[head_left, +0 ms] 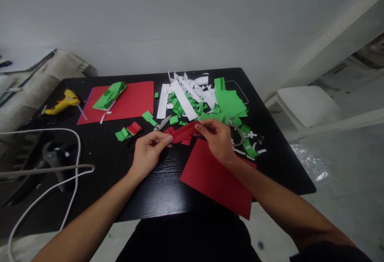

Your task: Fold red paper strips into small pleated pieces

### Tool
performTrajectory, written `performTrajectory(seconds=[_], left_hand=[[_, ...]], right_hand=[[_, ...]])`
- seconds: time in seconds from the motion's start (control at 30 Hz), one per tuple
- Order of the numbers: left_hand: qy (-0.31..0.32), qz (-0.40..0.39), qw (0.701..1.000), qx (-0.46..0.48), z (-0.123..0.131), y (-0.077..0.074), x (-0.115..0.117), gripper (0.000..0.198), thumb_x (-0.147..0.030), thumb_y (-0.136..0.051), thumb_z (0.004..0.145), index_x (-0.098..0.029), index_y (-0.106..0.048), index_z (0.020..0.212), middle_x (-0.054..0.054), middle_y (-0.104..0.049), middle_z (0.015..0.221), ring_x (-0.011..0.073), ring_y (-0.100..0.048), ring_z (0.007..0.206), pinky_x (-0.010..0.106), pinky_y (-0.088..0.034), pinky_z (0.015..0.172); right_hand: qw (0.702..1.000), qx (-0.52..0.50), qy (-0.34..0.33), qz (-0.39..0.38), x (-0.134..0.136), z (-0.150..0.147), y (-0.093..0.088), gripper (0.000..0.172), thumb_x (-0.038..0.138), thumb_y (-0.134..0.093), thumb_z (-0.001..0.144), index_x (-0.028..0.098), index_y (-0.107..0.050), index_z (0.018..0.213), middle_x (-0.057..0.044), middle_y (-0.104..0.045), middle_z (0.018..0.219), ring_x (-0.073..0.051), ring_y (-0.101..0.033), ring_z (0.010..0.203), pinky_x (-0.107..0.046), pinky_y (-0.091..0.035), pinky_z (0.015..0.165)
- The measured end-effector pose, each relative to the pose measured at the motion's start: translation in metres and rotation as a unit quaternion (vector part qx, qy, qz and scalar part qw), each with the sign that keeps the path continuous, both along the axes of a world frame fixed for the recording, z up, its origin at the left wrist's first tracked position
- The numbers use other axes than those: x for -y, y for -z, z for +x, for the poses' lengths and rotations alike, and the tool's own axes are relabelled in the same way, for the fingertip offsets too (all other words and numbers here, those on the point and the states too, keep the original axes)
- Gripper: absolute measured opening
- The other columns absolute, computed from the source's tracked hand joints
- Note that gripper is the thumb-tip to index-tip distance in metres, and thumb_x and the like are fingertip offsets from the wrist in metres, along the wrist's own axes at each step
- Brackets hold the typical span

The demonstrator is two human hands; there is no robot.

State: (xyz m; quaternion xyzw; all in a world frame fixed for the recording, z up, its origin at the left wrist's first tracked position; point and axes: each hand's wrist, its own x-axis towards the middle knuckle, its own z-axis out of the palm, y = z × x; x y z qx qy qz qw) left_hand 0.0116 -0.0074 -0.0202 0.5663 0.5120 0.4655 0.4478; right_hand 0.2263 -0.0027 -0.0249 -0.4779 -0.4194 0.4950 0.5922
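Observation:
A strip of red paper (184, 133) is stretched between my two hands above the black table. My left hand (149, 149) pinches its left end between thumb and fingers. At the other end, my right hand (216, 137) grips it the same way. Small red paper pieces (186, 141) lie just under the strip. A pair of scissors (163, 123) rests behind my left hand, partly hidden by it. Beneath my right forearm a red paper sheet (210, 174) overhangs the table's front edge. Behind my right wrist sits a roll of tape (238, 136), partly covered.
White paper strips (183, 101) and green scraps (231, 104) pile up at the back. A folded green bundle (110, 95) lies on a red sheet (136, 98). A yellow glue gun (64, 102), pliers (52, 158) and a white cable (78, 150) occupy the left. A white stool (307, 104) stands right.

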Motion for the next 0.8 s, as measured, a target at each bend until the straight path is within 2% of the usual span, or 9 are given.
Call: performTrajectory(seconds=[0.2,0.33,0.5,0.67,0.8], left_hand=[[0.027,-0.033,0.998,0.051,0.0043,0.0011,-0.0001,0.029,-0.043,-0.083,0.081,-0.017,-0.076,0.089,0.002,-0.076,0.075,0.0155,-0.070,0.062,0.028,-0.059,0.064],[0.065,-0.052,0.996,0.009,0.0025,0.0007,-0.0010,0.031,-0.045,-0.080,0.085,-0.015,-0.075,0.081,0.006,-0.078,0.078,0.0147,-0.069,0.061,0.027,-0.058,0.063],[0.058,-0.040,0.998,0.000,0.0007,0.0010,-0.0019,0.029,-0.043,-0.079,0.086,-0.016,-0.075,0.076,0.006,-0.078,0.074,0.0147,-0.068,0.060,0.026,-0.056,0.061],[0.048,-0.033,0.998,0.015,0.0034,0.0037,-0.0013,0.030,-0.044,-0.080,0.085,-0.017,-0.072,0.075,0.006,-0.078,0.073,0.0165,-0.071,0.063,0.029,-0.059,0.065],[0.071,-0.043,0.996,0.028,0.0046,0.0076,-0.0022,0.033,-0.049,-0.075,0.089,-0.017,-0.071,0.080,0.007,-0.078,0.076,0.0169,-0.071,0.064,0.030,-0.060,0.063]], right_hand=[[0.999,-0.043,0.006,0.002,-0.0011,-0.0024,0.0015,0.027,0.041,-0.091,0.072,0.022,-0.073,0.081,0.002,-0.075,0.076,-0.015,-0.074,0.068,-0.031,-0.070,0.071],[0.999,-0.048,0.007,-0.005,-0.0011,-0.0022,0.0015,0.031,0.043,-0.092,0.070,0.021,-0.073,0.081,0.001,-0.076,0.077,-0.015,-0.075,0.068,-0.031,-0.070,0.071],[0.999,-0.042,-0.006,-0.028,-0.0019,-0.0008,0.0028,0.033,0.045,-0.091,0.071,0.020,-0.073,0.083,0.000,-0.077,0.079,-0.017,-0.076,0.072,-0.034,-0.070,0.075],[0.996,-0.072,-0.016,-0.052,-0.0036,-0.0011,0.0055,0.032,0.042,-0.092,0.070,0.020,-0.072,0.083,0.001,-0.076,0.079,-0.016,-0.076,0.072,-0.032,-0.070,0.076],[0.995,-0.071,-0.014,-0.061,-0.0037,-0.0024,0.0066,0.034,0.044,-0.092,0.069,0.020,-0.071,0.082,0.001,-0.076,0.080,-0.016,-0.076,0.073,-0.034,-0.070,0.078]])
